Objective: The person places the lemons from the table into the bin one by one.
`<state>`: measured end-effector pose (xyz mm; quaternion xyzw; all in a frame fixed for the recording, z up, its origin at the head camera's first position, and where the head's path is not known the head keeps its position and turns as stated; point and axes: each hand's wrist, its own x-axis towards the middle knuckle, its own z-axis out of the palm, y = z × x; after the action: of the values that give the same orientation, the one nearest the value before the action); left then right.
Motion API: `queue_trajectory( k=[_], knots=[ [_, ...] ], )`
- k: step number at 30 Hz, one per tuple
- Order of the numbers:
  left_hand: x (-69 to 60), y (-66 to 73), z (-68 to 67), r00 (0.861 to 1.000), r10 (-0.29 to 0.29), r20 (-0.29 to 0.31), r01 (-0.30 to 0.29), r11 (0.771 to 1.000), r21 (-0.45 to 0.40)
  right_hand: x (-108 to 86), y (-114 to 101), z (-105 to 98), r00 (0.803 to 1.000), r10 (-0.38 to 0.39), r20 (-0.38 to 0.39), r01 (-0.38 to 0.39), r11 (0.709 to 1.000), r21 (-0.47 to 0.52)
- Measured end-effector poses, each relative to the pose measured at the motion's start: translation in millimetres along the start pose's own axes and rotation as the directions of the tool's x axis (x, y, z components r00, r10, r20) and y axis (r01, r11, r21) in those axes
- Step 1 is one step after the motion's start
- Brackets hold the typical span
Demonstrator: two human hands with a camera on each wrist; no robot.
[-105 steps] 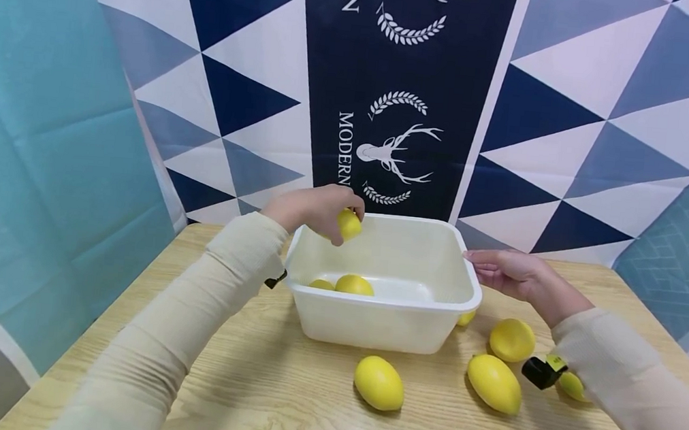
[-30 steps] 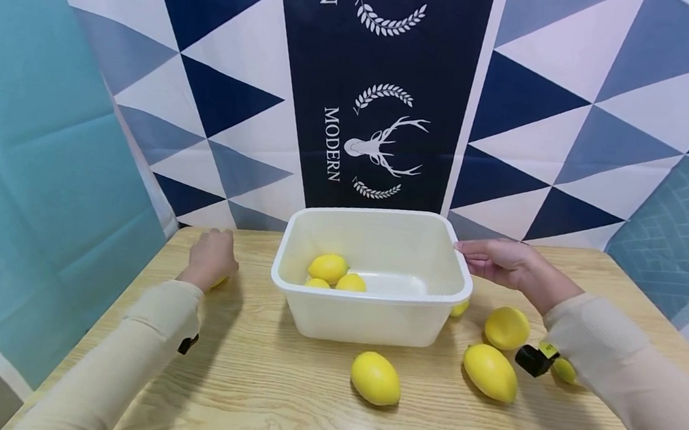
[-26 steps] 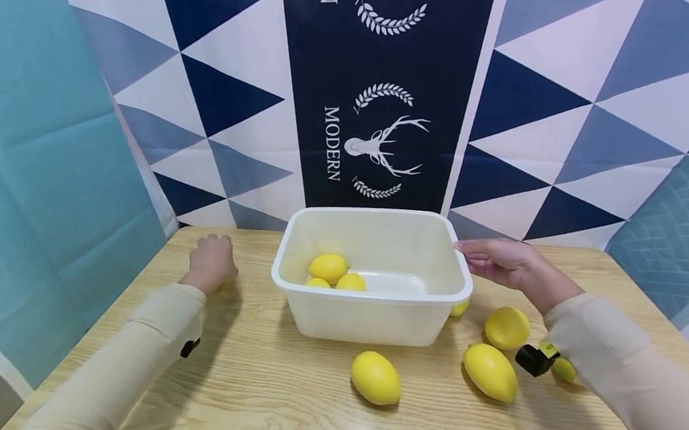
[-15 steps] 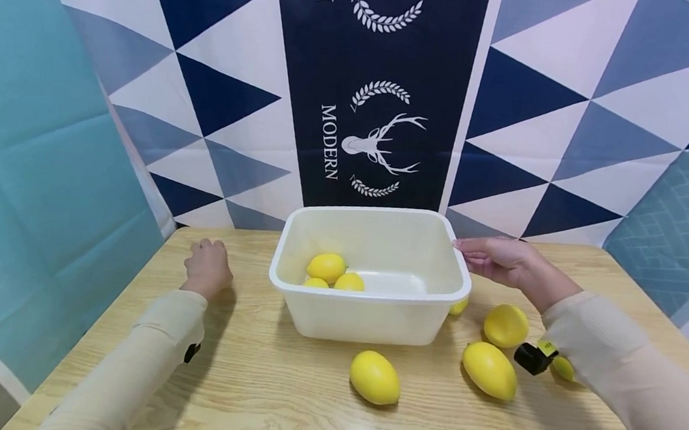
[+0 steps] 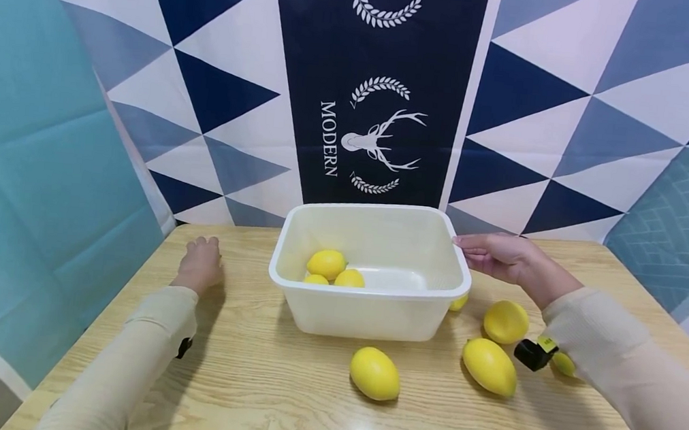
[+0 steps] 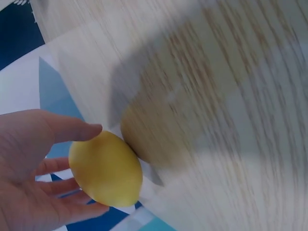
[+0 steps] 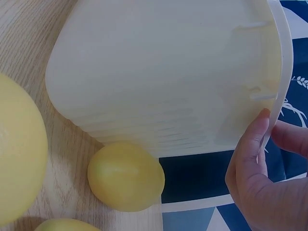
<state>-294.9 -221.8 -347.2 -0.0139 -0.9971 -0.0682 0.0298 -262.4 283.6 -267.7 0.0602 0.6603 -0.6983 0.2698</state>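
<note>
On the left side of the table, my left hand (image 5: 200, 264) is away from the bin. The left wrist view shows that hand (image 6: 38, 168) with thumb and fingers curled round a lemon (image 6: 107, 168), close to the wooden surface. From the head view the hand hides this lemon. A white bin (image 5: 360, 315) stands mid-table, holding three visible lemons (image 5: 326, 264) at its left. My right hand (image 5: 503, 256) pinches the bin's right rim; in the right wrist view the hand (image 7: 262, 178) has thumb and fingers on either side of the rim (image 7: 285, 62).
One lemon (image 5: 375, 374) lies in front of the bin. To its right are several more, including one (image 5: 489, 367) near my right sleeve, another (image 5: 506, 322) behind it, and one (image 5: 458, 302) beside the bin. A patterned cloth (image 5: 232, 96) hangs behind the table.
My left hand has gone from above the bin, where it held a lemon, to the table's left side. One more lemon shows inside the bin. My right hand has stayed at the rim.
</note>
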Motion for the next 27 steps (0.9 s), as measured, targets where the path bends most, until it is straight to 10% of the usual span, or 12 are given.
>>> queue_trajectory(
  k=[10,27],
  knots=[
    [0.6,-16.1,-0.3,0.988,0.136,0.08,-0.134,0.991,-0.028,-0.8,0.2,1.4,1.0,0.001,-0.012,-0.001,1.0,-0.007],
    [-9.0,-33.7,2.3,0.989,0.138,0.055,-0.133,0.987,-0.095,-1.2,1.4,2.9,1.0,0.001,-0.018,-0.001,1.0,-0.002]
  ],
)
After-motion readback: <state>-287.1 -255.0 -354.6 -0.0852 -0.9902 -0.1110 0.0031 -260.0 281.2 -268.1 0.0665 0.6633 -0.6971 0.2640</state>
